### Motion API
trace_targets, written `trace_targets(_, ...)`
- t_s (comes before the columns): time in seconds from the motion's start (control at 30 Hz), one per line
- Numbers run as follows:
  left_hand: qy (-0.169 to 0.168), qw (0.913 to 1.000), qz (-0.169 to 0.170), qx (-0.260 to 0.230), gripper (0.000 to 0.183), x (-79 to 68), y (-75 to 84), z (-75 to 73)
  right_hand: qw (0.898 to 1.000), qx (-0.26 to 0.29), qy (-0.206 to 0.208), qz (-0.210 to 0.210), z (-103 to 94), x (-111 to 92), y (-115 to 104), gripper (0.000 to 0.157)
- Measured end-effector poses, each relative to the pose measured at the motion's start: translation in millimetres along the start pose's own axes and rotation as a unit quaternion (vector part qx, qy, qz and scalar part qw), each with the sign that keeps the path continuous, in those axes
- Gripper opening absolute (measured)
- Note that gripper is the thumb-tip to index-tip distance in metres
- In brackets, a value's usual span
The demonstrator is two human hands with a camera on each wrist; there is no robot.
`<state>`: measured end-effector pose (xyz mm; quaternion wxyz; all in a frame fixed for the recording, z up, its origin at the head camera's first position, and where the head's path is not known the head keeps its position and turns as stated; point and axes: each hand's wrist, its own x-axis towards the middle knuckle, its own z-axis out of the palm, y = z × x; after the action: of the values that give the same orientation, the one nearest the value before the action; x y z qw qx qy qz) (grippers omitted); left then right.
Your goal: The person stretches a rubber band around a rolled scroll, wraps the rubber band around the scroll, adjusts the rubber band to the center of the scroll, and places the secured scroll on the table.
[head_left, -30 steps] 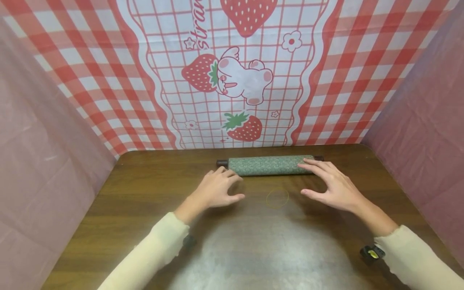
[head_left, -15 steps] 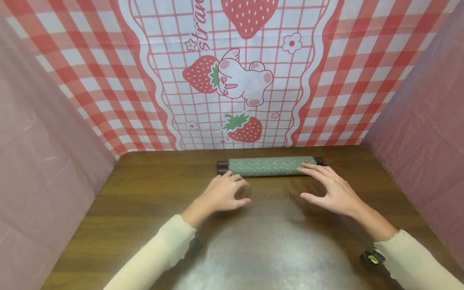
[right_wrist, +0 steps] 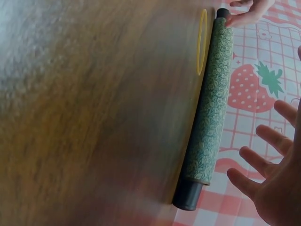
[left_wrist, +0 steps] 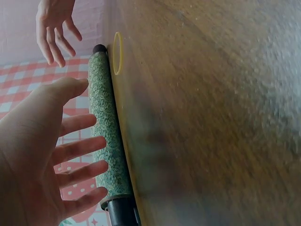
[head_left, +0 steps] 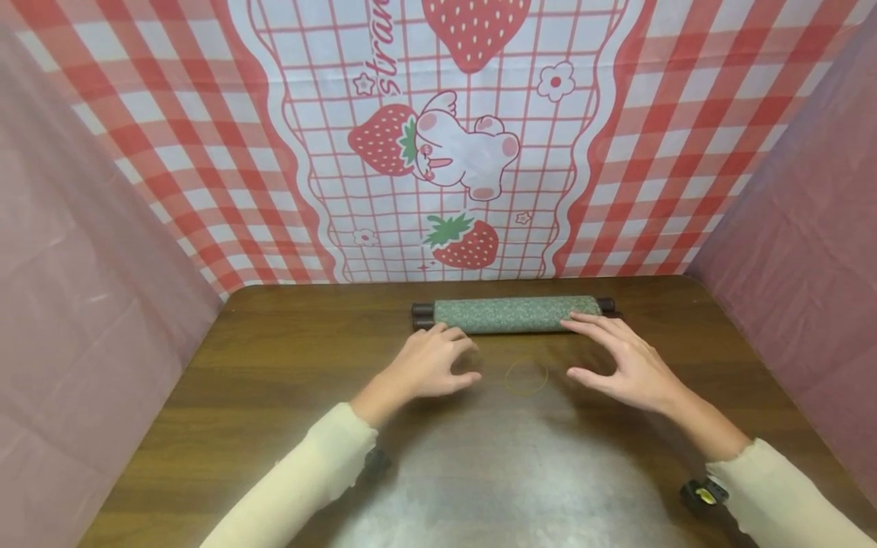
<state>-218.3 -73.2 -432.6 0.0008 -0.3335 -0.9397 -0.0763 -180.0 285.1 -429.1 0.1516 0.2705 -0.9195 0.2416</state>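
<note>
A rolled scroll point(head_left: 514, 313) in green patterned cloth, with dark knobs at its ends, lies crosswise near the table's far edge. My left hand point(head_left: 435, 361) hovers just in front of its left end, fingers spread and slightly bent. At the right end, my right hand point(head_left: 623, 354) is held over the table with thumb and fingers apart. In both wrist views the scroll point(left_wrist: 106, 122) shows whole, and neither hand holds anything. A thin yellow rubber band point(right_wrist: 201, 42) lies flat on the wood between the hands, nearer me than the scroll.
The brown wooden table point(head_left: 479, 472) reaches back to a red checked cloth point(head_left: 438, 152) printed with strawberries. Pink cloth walls point(head_left: 96, 304) stand at the left and right. A dark wrist device point(head_left: 703, 493) sits under the right sleeve.
My left hand has moved slightly right and toward me, leaving more of the scroll's left knobs in sight. The right hand has shifted only a little; the scroll and rubber band stay put.
</note>
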Motion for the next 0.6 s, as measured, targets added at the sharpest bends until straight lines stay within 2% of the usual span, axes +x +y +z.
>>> trace_targets(0.23,0.009,0.9998,-0.004,0.016,0.050,3.4,7.1,1.1,1.000,0.006,-0.004,0.002,-0.2,-0.6,-3.1,0.076)
trace_targets(0.6,0.013,0.9999,0.004,0.002,0.044,9.2,17.5,0.3,1.000,0.027,0.002,0.004,1.9,-3.5,-4.6,0.074)
